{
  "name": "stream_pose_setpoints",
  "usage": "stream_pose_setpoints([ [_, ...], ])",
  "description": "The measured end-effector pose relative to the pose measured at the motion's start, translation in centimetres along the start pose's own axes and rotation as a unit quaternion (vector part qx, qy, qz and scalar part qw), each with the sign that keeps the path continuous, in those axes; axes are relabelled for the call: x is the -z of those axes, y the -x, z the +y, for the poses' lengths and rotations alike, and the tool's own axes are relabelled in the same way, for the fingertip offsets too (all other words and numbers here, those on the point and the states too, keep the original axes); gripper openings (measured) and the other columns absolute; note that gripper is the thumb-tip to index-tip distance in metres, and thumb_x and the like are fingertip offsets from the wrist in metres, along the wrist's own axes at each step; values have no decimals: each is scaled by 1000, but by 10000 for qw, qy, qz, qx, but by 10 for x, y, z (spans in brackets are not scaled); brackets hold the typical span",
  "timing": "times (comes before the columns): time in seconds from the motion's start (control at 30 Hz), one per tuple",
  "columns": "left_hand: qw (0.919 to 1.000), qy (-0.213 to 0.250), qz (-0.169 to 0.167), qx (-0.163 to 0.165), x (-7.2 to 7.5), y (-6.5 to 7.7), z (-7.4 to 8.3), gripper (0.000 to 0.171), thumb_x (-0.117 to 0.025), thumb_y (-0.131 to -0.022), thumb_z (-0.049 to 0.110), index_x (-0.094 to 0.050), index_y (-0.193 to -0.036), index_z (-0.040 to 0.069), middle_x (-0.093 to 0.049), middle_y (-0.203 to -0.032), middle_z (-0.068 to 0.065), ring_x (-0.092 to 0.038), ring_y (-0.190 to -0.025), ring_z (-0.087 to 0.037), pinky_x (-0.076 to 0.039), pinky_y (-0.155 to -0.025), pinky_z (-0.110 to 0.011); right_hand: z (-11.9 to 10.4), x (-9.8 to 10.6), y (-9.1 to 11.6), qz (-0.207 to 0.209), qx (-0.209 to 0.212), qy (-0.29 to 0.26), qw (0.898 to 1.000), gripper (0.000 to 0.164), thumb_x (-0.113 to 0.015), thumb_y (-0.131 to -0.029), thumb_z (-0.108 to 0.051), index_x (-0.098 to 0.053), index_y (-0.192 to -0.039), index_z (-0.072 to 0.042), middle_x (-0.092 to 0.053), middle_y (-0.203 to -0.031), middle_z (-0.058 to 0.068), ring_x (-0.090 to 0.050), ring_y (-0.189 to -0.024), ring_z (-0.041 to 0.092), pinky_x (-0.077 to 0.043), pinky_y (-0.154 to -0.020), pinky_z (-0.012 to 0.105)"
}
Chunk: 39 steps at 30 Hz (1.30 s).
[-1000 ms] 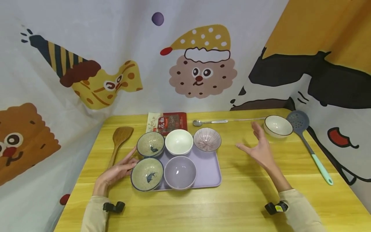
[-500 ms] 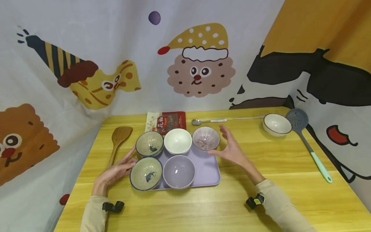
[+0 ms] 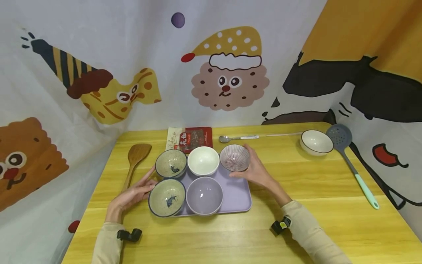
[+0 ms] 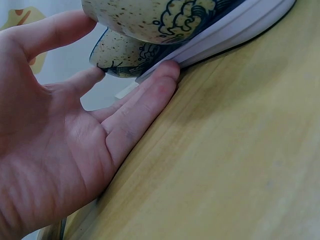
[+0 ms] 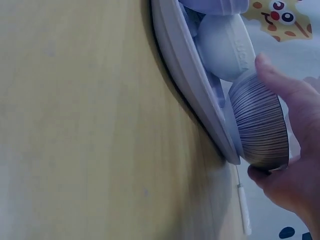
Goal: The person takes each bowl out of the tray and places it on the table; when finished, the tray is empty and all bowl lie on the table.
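Observation:
A lavender tray [image 3: 236, 195] on the yellow table holds several bowls. My right hand [image 3: 255, 171] curls round the pink striped bowl [image 3: 234, 157] at the tray's far right corner. In the right wrist view the thumb lies on the striped bowl [image 5: 260, 125] and the fingers [image 5: 270, 176] wrap under it beside the tray [image 5: 190, 85]. My left hand [image 3: 135, 192] lies flat with straight fingers at the tray's left edge, touching the near speckled fish bowl [image 3: 167, 197]. The left wrist view shows its fingertips [image 4: 167, 75] against the tray [image 4: 240, 30] below a speckled bowl [image 4: 150, 20].
A second fish bowl [image 3: 171, 163], a white bowl [image 3: 203, 160] and a lavender bowl [image 3: 204, 195] share the tray. A wooden spatula [image 3: 135, 157] lies left, a red packet [image 3: 191, 138] and spoon [image 3: 237, 138] behind. A dark-rimmed bowl [image 3: 316, 142] and slotted spoon [image 3: 349, 157] lie far right.
My right hand has moved left from above the table's right side to the tray and closed round the striped bowl. The left hand has stayed put.

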<state>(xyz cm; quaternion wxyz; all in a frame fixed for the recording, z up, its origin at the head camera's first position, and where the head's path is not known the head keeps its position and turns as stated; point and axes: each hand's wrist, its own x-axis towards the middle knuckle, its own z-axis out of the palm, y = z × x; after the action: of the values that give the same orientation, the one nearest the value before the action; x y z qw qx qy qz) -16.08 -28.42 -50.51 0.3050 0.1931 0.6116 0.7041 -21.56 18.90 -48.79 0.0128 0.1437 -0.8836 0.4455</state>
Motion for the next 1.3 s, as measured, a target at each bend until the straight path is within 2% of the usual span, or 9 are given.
stream_pose_setpoints([
  [0.23,10000,36,2,13,-2,1,3,78,-39,-108,9,19,-160,18,-53,-126,-2,-60,-117,-9,-51,-104,-25,-4,-1,-1,196,-473,119,9986,131,-96,-60,-49,-24,-158,-1,-34,-158,28,-37,-143,48,-34,-112,69],
  [0.47,9999,142,-13,-11,-4,1,5,79,-40,-107,8,18,-160,17,-54,-126,-2,-61,-117,-10,-52,-102,-25,-3,6,10,544,-494,132,9972,129,-96,-58,-53,-30,-157,-6,-41,-154,26,-45,-138,46,-42,-108,65],
  [0.57,9999,149,33,37,-4,2,5,79,-40,-107,7,18,-160,17,-54,-125,-3,-61,-116,-9,-52,-102,-25,-4,14,16,702,-469,165,9963,127,-96,-58,-52,-32,-157,-6,-42,-154,25,-45,-138,45,-42,-110,64],
  [0.87,9999,76,9,85,-3,1,6,80,-41,-107,8,18,-160,18,-53,-126,-4,-61,-117,-10,-51,-104,-27,10,50,42,1158,-659,346,9905,121,-96,-63,-43,-31,-157,-3,-40,-154,29,-43,-137,48,-39,-110,68],
  [1.3,9999,156,-40,-4,-1,1,3,79,-40,-107,7,19,-160,18,-54,-126,-2,-61,-117,-9,-52,-103,-26,31,110,88,1938,-1035,837,9720,115,-96,-66,-35,-32,-157,-5,-45,-149,30,-49,-129,50,-43,-98,68],
])
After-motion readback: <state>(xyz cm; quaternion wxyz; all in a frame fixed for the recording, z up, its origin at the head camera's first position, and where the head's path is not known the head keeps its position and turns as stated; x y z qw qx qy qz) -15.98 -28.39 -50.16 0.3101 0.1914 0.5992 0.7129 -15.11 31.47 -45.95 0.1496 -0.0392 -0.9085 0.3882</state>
